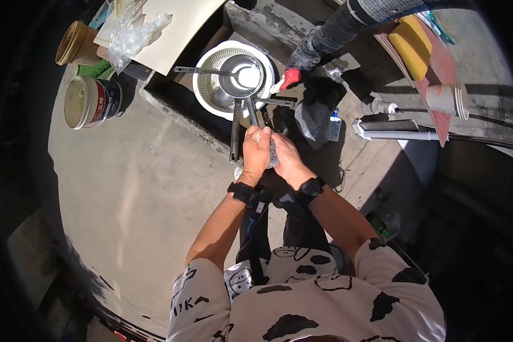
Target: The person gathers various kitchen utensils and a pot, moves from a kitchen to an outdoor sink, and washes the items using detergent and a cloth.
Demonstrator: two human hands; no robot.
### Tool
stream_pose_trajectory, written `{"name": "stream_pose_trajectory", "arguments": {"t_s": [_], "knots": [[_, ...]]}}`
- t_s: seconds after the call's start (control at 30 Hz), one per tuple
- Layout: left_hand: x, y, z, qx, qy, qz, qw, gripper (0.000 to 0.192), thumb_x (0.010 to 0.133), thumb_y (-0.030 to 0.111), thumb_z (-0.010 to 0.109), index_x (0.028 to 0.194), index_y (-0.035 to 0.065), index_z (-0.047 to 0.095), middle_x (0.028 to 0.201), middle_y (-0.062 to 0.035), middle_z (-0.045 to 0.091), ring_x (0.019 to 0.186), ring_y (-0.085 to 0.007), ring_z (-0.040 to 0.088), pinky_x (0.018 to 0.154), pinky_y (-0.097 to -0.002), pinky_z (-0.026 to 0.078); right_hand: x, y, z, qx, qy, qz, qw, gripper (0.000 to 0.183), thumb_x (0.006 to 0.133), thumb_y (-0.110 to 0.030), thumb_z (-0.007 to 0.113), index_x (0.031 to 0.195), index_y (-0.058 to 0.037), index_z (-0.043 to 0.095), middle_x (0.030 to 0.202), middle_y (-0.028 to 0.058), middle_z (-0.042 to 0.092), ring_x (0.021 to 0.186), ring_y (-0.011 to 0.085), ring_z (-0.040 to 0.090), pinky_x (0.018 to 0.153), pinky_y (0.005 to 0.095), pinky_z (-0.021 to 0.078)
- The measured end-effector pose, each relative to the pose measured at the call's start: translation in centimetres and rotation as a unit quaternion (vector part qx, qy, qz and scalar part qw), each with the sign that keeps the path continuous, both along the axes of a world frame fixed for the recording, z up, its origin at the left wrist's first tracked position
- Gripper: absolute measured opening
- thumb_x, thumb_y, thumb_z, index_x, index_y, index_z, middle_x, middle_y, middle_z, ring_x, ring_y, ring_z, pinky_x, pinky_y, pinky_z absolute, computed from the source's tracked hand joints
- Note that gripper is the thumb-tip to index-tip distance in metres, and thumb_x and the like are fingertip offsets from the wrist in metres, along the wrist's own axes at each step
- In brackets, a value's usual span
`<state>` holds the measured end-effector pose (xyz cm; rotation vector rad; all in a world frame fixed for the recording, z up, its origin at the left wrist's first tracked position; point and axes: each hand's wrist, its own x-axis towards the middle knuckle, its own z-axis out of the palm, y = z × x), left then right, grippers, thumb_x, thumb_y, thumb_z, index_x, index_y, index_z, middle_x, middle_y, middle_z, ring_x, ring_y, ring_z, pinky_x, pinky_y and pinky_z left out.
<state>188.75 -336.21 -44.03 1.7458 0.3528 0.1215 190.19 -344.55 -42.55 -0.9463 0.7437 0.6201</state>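
Note:
My left hand (257,147) and my right hand (287,157) are pressed together in front of the basin. A grey scrubber or cloth (274,154) shows between them, and both hands close around it. The handle of a steel saucepan (223,87) runs up to my fingers; whether they grip it is hidden. That saucepan rests in a white plastic colander (201,96). Across its mouth lies a ladle (201,70), its handle pointing left. Another long metal handle (235,132) extends towards me beside my left hand.
A red-handled tap (291,76) juts out right of the colander, below a wrapped pipe (325,40). Further right stands a blue-capped bottle (334,126). The basin's rough concrete rim (184,119) borders the left. A paint bucket (79,102) and a pale board (175,30) are at upper left.

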Motion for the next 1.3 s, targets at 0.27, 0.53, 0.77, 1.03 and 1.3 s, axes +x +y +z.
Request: {"name": "stream_pose_trajectory", "arguments": {"t_s": [0.27, 0.53, 0.77, 1.03, 1.3], "knots": [[2.2, -0.5, -1.8, 0.032, -0.055, -0.054, 0.996, 0.030, 0.089, 0.023, 0.047, 0.072, -0.0021, 0.049, 0.071, -0.0119, 0.044, 0.063, -0.0248, 0.043, 0.061, -0.0315, 0.038, 2.1, -0.4, -6.0, 0.120, -0.039, -0.071, 0.989, 0.018, 0.084, -0.025, 0.055, 0.081, -0.0079, 0.056, 0.070, -0.0008, 0.052, 0.061, 0.0104, 0.052, 0.055, 0.0254, 0.0431], [3.0, -1.9, -3.0, 0.052, -0.109, -0.061, 0.991, 0.027, 0.080, 0.011, 0.059, 0.060, 0.0013, 0.043, 0.060, -0.0103, 0.039, 0.058, -0.0254, 0.043, 0.054, -0.0311, 0.037, 3.5, -2.6, -10.6, -0.004, -0.159, 0.123, 0.980, 0.018, 0.086, -0.023, 0.052, 0.077, -0.0084, 0.057, 0.071, 0.0003, 0.054, 0.061, 0.0071, 0.050, 0.054, 0.0221, 0.0403], [3.6, -2.6, -6.0, 0.010, -0.044, -0.043, 0.998, 0.026, 0.081, 0.015, 0.060, 0.063, 0.0017, 0.045, 0.067, -0.0060, 0.043, 0.063, -0.0176, 0.043, 0.058, -0.0285, 0.037, 5.1, -3.6, -10.6, 0.123, -0.119, 0.059, 0.983, 0.014, 0.085, -0.018, 0.048, 0.075, -0.0087, 0.050, 0.067, 0.0000, 0.047, 0.058, 0.0103, 0.048, 0.055, 0.0236, 0.0406], [3.9, 0.2, -8.2, -0.119, 0.120, 0.051, 0.984, 0.018, 0.086, 0.019, 0.054, 0.087, 0.0014, 0.053, 0.081, -0.0049, 0.051, 0.075, -0.0138, 0.048, 0.070, -0.0251, 0.040, 5.6, -1.8, -6.0, 0.013, -0.053, 0.039, 0.998, 0.018, 0.085, -0.023, 0.055, 0.077, -0.0074, 0.056, 0.070, 0.0001, 0.054, 0.067, 0.0087, 0.055, 0.062, 0.0237, 0.0441], [2.7, 0.4, -4.3, 0.108, 0.031, -0.044, 0.993, 0.022, 0.081, 0.019, 0.058, 0.098, 0.0072, 0.052, 0.089, -0.0105, 0.055, 0.079, -0.0235, 0.055, 0.069, -0.0347, 0.046, 5.2, -2.0, -7.8, -0.051, 0.047, 0.076, 0.995, 0.034, 0.086, -0.043, 0.051, 0.089, -0.0091, 0.054, 0.079, 0.0015, 0.052, 0.074, 0.0106, 0.053, 0.064, 0.0263, 0.0448]]}}
